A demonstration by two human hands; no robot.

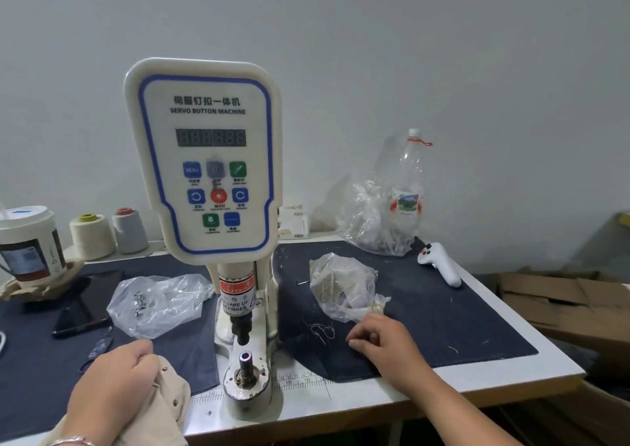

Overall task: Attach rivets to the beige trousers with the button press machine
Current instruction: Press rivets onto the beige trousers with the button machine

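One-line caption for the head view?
Left hand grips beige trousers beside button press machine; right hand fingers dark cloth.

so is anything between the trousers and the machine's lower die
Nothing visible. The beige trousers, gripped by the left hand, sit just left of the lower die, with only bare table edge between them.

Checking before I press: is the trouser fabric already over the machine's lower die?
No, the beige trousers sit bunched in the left hand, beside the bare lower die.

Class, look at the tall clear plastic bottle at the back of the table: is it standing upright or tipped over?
Upright. The bottle stands on its base, white cap at the top, beside a crumpled clear bag.
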